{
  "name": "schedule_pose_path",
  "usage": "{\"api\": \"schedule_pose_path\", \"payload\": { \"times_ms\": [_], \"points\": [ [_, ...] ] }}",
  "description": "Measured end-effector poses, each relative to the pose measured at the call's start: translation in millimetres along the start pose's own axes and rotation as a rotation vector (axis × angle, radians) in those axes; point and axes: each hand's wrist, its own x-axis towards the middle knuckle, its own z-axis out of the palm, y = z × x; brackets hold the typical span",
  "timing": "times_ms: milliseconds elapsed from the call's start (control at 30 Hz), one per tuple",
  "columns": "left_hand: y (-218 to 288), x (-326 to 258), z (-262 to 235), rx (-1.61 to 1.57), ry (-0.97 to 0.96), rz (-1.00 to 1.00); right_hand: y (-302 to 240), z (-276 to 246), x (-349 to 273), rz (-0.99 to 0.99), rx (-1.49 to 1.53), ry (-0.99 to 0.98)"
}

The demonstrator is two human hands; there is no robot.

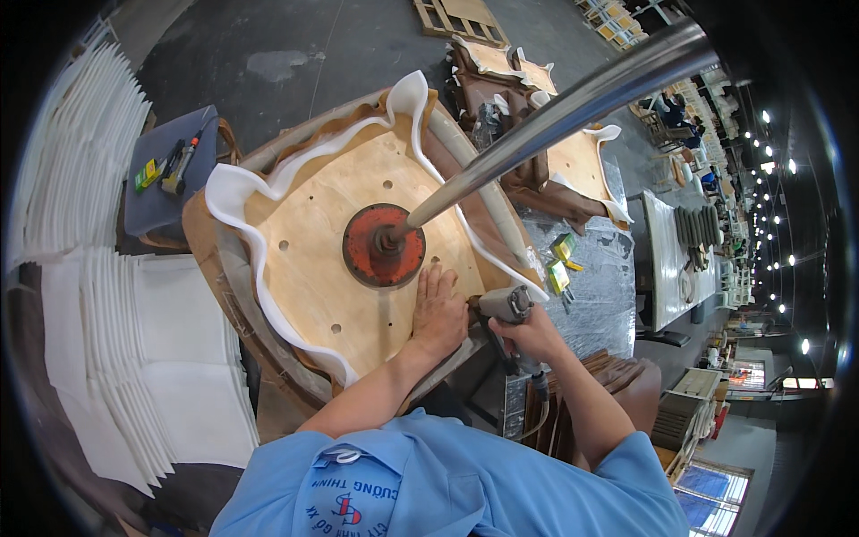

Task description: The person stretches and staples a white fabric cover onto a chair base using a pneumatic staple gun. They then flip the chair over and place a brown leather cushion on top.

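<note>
A plywood seat board lies face up, ringed by white foam padding and brown leather. Pressing on its middle is a red round plate at the end of a shiny metal rod. My left hand rests on the near right part of the board, fingers stretched toward the red plate. My right hand is wrapped round the handle of a grey air staple gun. The gun's nose points left at the seat's near right edge, close beside my left hand; its exact contact is hidden.
Stacked white foam sheets stand at the left. A blue-grey padded seat there carries tools and a yellow-green box. At right, a plastic-covered table holds small boxes and other seat pieces. An air hose hangs below the gun.
</note>
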Motion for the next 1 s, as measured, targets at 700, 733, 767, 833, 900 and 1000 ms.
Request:
{"api": "schedule_pose_path", "payload": {
  "times_ms": [700, 733, 767, 833, 900, 1000],
  "points": [
    [0.6, 2.3, 6.5, 0.003, 0.065, -0.011, -31.4, 4.9, 6.6, -0.02, -0.147, 0.003],
    [-1.4, 2.3, 6.5, 0.016, 0.077, 0.001, -32.1, 6.1, 7.3, -0.024, -0.141, 0.012],
    [-3.5, 1.6, 6.2, 0.029, 0.089, 0.013, -32.5, 7.1, 9.4, -0.027, -0.135, 0.021],
    [-3.9, 0.7, -4.2, -0.017, -0.014, 0.009, -22.1, 5.9, 10.2, -0.039, -0.122, 0.034],
    [-5.3, -3.0, -13.9, -0.014, -0.088, 0.015, -13.7, 3.0, 12.3, -0.061, -0.125, 0.017],
    [-5.3, -6.1, -21.2, 0.034, -0.112, 0.027, -9.1, 2.6, 2.1, -0.06, 0.011, 0.071]
  ]
}}
